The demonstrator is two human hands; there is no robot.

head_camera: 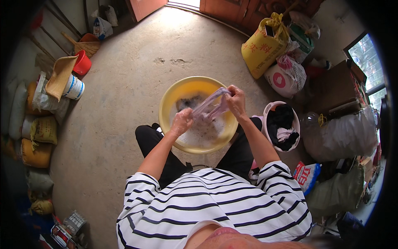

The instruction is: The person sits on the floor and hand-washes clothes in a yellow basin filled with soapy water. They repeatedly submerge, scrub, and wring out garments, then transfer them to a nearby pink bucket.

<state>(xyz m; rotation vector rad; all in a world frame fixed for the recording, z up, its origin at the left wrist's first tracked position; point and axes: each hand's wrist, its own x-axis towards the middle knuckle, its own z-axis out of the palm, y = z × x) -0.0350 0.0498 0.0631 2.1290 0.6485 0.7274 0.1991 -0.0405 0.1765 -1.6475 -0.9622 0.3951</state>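
Observation:
A wet pale purple cloth (pixel 203 107) is stretched between my two hands above a yellow plastic basin (pixel 164 124). My left hand (pixel 182 120) grips its lower end over the basin's left part. At the basin's upper right, my right hand (pixel 235 100) is closed on the other end, and part of the cloth hangs down from it. Suds and cloudy water (pixel 202 133) fill the basin's bottom, with dark fabric (pixel 188 102) lying at the far side. How much of the cloth touches the water, I cannot tell.
A light pink basket (pixel 266 124) with dark clothes (pixel 279 116) stands right of the basin. Beyond it are a yellow sack (pixel 264 46), a white bag (pixel 286 77) and a detergent bag (pixel 306 177). Along the left wall are a red bucket (pixel 82 63), a broom (pixel 82 46) and several sacks.

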